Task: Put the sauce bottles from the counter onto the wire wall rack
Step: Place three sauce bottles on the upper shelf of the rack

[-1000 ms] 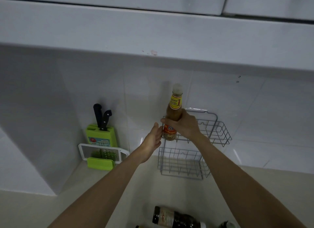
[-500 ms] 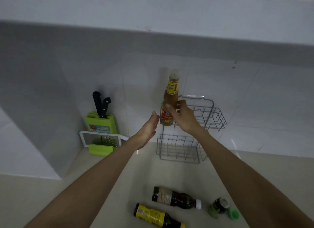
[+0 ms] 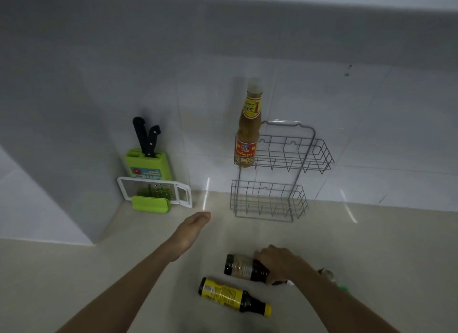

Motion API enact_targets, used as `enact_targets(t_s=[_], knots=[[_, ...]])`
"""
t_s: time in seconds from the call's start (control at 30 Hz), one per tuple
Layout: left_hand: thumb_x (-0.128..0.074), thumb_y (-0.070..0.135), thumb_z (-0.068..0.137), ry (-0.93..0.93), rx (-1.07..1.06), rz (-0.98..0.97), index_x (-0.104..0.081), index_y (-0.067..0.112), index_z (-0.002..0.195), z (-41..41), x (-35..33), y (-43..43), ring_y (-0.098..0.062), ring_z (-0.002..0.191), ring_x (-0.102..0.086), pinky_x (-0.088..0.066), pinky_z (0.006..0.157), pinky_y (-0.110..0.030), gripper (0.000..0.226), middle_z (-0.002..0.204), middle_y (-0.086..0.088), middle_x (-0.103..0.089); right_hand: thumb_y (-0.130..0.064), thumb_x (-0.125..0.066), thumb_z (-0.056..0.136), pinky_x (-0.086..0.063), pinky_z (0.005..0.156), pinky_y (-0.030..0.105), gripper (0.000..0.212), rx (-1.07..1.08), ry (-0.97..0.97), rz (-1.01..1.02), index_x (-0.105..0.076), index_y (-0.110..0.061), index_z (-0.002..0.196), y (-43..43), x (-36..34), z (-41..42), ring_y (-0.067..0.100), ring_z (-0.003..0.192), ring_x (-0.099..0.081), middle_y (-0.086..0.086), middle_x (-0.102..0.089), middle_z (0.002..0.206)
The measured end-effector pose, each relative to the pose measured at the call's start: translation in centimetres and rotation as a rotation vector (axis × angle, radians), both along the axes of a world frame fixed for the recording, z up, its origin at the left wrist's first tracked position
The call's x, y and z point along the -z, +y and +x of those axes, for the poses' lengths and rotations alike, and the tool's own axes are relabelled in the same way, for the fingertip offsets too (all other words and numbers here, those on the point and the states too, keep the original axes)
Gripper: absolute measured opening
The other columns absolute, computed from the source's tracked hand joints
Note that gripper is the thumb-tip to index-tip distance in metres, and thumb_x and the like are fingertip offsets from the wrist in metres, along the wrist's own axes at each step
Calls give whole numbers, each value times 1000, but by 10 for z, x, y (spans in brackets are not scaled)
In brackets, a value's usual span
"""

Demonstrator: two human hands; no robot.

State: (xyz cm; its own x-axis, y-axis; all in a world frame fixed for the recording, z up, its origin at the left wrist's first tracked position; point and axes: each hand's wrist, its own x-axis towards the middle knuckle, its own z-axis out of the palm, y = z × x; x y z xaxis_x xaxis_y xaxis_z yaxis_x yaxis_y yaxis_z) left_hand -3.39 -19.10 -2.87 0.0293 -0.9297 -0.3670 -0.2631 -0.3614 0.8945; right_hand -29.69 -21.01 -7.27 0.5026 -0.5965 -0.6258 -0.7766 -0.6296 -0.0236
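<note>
A two-tier grey wire rack point(image 3: 309, 144) hangs on the tiled wall. A tall bottle of tan sauce point(image 3: 248, 129) with a red and yellow label stands upright at the left end of its upper basket. On the counter lie two dark bottles: one with a pale label point(image 3: 244, 267) and one with a yellow label and yellow cap point(image 3: 233, 296). My right hand point(image 3: 280, 262) is closed over the neck end of the pale-label bottle, which still lies on the counter. My left hand point(image 3: 188, 233) hovers flat and empty over the counter, left of the rack.
A green knife block point(image 3: 148, 165) with two black-handled knives stands in the left corner, a white grater point(image 3: 153, 190) leaning in front of it. A small jar point(image 3: 328, 274) and a green cap point(image 3: 344, 288) lie behind my right forearm. A cabinet overhangs above.
My right hand let go of the tan sauce bottle, which now stands in the upper basket, and came down onto the pale-label bottle. My left hand dropped away from the rack. The view tilted down.
</note>
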Motion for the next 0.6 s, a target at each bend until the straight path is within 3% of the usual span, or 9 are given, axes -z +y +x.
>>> enact_targets(t_s=[0.13,0.23,0.3,0.33,0.4,0.47,0.5,0.57,0.6], knots=[[-44,39,98,0,4,39,-53,24,133,0,7,-4,-17,131,-44,-29,116,-36,39,141,2,-52,-16,-69,84,-41,72,38,50,-157,-95,-181,-50,-11,130,-10,5,1,35,113,-52,14,-59,126],[-44,37,98,8,22,48,-54,23,132,-6,11,-7,-16,127,-47,-31,113,-34,38,138,2,-53,-1,-68,79,-51,85,43,49,-162,-345,-324,-59,-18,124,-11,21,-6,30,117,-54,5,-62,127],[-44,36,99,11,35,58,-55,21,131,-10,13,-8,-15,122,-49,-33,110,-32,37,136,1,-54,1,-64,78,-41,106,43,60,78,-432,-276,-51,-20,132,-9,29,-7,27,132,-41,4,-48,142],[-44,36,99,10,40,65,-55,21,131,-12,14,-9,-15,120,-50,-34,109,-32,37,135,1,-55,-4,-62,80,-39,108,40,60,273,-459,-295,-45,-18,135,-6,28,-4,27,133,-37,5,-42,145],[-44,37,98,14,40,83,-54,22,131,-13,16,-11,-16,119,-51,-35,107,-31,38,136,0,-55,-28,-60,87,-48,93,39,59,822,-536,-346,-35,-10,137,-3,24,5,31,121,-45,11,-43,138],[-43,38,98,31,30,107,-54,23,131,-14,17,-13,-17,120,-51,-36,101,-28,38,136,0,-54,-55,-72,72,-57,65,39,90,1433,-647,3,-34,-4,136,-4,22,16,35,101,-61,15,-52,126],[-43,38,98,42,23,120,-54,24,131,-15,18,-14,-17,121,-50,-36,98,-27,38,136,1,-54,-62,-80,56,-59,57,40,103,1608,-731,223,-40,-4,131,-3,28,20,35,89,-67,14,-59,116],[-43,38,98,55,13,130,-54,24,132,-16,18,-15,-18,123,-50,-36,96,-27,38,135,1,-54,-64,-88,33,-61,60,47,105,1633,-760,416,-56,-6,114,0,40,25,30,80,-71,11,-68,101],[-43,38,98,59,12,128,-54,24,131,-17,17,-17,-18,123,-50,-36,96,-27,38,135,1,-54,-60,-90,34,-61,64,47,97,1574,-757,432,-58,-8,110,2,43,27,28,83,-70,10,-68,100]])
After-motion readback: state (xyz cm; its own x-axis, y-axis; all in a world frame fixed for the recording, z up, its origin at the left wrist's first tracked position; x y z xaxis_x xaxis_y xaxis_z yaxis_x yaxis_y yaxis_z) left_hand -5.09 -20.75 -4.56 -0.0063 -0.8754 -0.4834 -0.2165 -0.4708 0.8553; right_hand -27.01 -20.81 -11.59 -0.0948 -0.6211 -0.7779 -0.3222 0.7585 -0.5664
